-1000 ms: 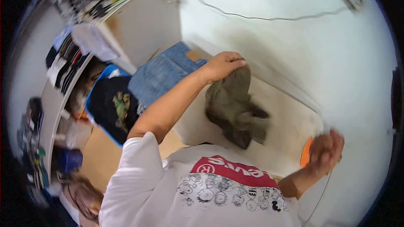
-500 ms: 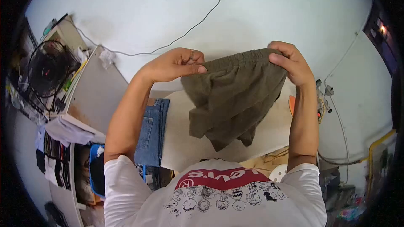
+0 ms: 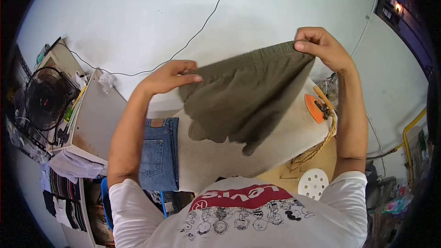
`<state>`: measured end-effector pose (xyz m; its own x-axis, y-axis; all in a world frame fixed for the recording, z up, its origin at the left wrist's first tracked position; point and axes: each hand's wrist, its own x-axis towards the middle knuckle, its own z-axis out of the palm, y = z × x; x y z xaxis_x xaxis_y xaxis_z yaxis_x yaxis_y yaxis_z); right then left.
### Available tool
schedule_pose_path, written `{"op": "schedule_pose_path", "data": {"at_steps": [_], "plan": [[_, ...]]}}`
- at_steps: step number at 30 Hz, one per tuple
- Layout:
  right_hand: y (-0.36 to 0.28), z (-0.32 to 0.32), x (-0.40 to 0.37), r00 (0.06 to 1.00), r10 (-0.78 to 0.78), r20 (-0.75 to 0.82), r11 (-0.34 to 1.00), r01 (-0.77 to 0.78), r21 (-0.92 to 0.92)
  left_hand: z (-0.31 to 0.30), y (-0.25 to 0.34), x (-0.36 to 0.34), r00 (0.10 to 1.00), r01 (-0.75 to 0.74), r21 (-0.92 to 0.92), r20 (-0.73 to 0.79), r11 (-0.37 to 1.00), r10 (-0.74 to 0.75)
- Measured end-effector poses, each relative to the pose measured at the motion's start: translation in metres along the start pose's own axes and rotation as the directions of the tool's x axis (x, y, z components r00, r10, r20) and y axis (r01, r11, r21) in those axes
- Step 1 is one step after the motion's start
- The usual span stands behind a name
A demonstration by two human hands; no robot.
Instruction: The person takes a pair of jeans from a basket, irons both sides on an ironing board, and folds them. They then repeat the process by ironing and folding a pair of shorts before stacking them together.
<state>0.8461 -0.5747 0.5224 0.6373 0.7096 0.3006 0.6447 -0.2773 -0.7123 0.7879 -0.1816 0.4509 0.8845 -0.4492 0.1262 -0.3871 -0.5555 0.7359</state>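
Note:
Olive-green shorts with an elastic waistband hang between my two hands, above a pale ironing board. My left hand pinches one end of the waistband between thumb and fingers. At the other end, higher up, my right hand grips the band the same way. The waistband is stretched on a slant, and the cloth below hangs in loose folds. Folded blue jeans lie on the board's left end, below my left hand. An orange iron with a wooden handle rests at the right end.
A braided cord runs from the iron over the board's edge. A round white disc with holes is near my right elbow. On the left stand a black fan, a cabinet and stacked folded clothes.
My hands have moved apart, the left leftward and down, the right upward, so the waistband is pulled wider. The shorts have spread out, and the iron is now more fully visible.

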Motion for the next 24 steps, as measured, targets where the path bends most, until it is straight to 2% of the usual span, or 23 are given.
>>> {"op": "schedule_pose_path", "data": {"at_steps": [2,4,5,6,7,8,9,10,11,12,13,14,15,16,17,18,20,21,22,24], "plan": [[0.012,-0.008,-0.005,0.998,0.019,-0.052,1.000,-0.020,-0.018,-0.014,-0.012,-0.012,0.993,0.080,0.173,-0.102,0.982,-0.063],[0.020,-0.010,-0.007,0.998,0.059,-0.025,0.921,-0.064,-0.385,-0.029,0.006,-0.017,0.984,-0.017,0.377,-0.160,0.926,0.083],[0.020,-0.011,-0.009,0.998,0.062,-0.025,0.922,-0.067,-0.381,-0.035,0.014,-0.018,0.958,-0.089,0.521,-0.187,0.849,0.216],[0.017,-0.013,-0.011,0.993,-0.061,-0.099,0.886,0.008,-0.463,-0.038,0.026,-0.020,0.941,-0.106,0.595,-0.199,0.796,0.274],[0.016,-0.016,-0.011,0.969,-0.191,-0.157,0.833,0.075,-0.548,-0.041,0.038,-0.020,0.928,-0.166,0.514,-0.208,0.842,0.310],[0.018,-0.019,-0.011,0.969,-0.194,-0.152,0.833,0.081,-0.548,-0.043,0.045,-0.017,0.911,-0.226,0.429,-0.224,0.875,0.345],[0.022,-0.023,-0.012,0.943,-0.289,-0.164,0.726,0.104,-0.680,-0.042,0.042,-0.012,0.911,-0.221,0.431,-0.229,0.875,0.343],[0.025,-0.027,-0.012,0.909,-0.382,-0.164,0.600,0.110,-0.793,-0.040,0.035,-0.005,0.852,-0.271,0.379,-0.333,0.885,0.404],[0.031,-0.031,-0.013,0.907,-0.387,-0.164,0.600,0.112,-0.792,-0.040,0.033,0.000,0.778,-0.329,0.331,-0.436,0.884,0.453],[0.037,-0.036,-0.011,0.897,-0.376,-0.234,0.686,0.100,-0.720,-0.041,0.035,0.000,0.776,-0.328,0.335,-0.438,0.883,0.454],[0.042,-0.042,-0.010,0.885,-0.357,-0.299,0.763,0.092,-0.639,-0.043,0.039,-0.002,0.866,-0.195,0.227,-0.417,0.954,0.276],[0.044,-0.049,-0.010,0.886,-0.361,-0.292,0.761,0.099,-0.642,-0.043,0.043,-0.002,0.923,-0.045,0.120,-0.374,0.992,0.088],[0.045,-0.055,-0.012,0.934,-0.227,-0.276,0.911,0.104,-0.398,-0.035,0.050,0.002,0.920,-0.098,0.026,-0.379,0.995,0.100],[0.046,-0.061,-0.014,0.972,-0.095,-0.217,0.990,0.070,-0.122,-0.032,0.054,0.007,0.917,-0.093,0.021,-0.387,0.995,0.094],[0.047,-0.062,-0.014,0.971,-0.142,-0.190,0.989,0.145,0.002,-0.029,0.058,0.011,0.906,-0.134,0.011,-0.404,0.991,0.127],[0.051,-0.064,-0.011,0.974,-0.140,-0.181,0.989,0.144,0.011,-0.026,0.062,0.014,0.894,-0.173,0.001,-0.419,0.985,0.157],[0.062,-0.066,-0.007,0.926,-0.377,-0.016,0.916,0.370,-0.158,-0.025,0.068,0.020,0.910,-0.164,0.008,-0.385,0.986,0.155],[0.062,-0.070,-0.010,0.969,-0.246,0.011,0.942,0.241,-0.233,-0.027,0.069,0.021,0.936,-0.099,0.003,-0.339,0.995,0.094],[0.060,-0.075,-0.010,0.969,-0.247,0.014,0.944,0.243,-0.224,-0.028,0.070,0.023,0.956,-0.036,0.002,-0.291,0.999,0.035],[0.056,-0.087,-0.012,0.998,-0.022,-0.054,0.827,-0.012,-0.562,-0.023,0.075,0.025,0.950,-0.059,0.017,-0.306,0.998,0.062]]}}
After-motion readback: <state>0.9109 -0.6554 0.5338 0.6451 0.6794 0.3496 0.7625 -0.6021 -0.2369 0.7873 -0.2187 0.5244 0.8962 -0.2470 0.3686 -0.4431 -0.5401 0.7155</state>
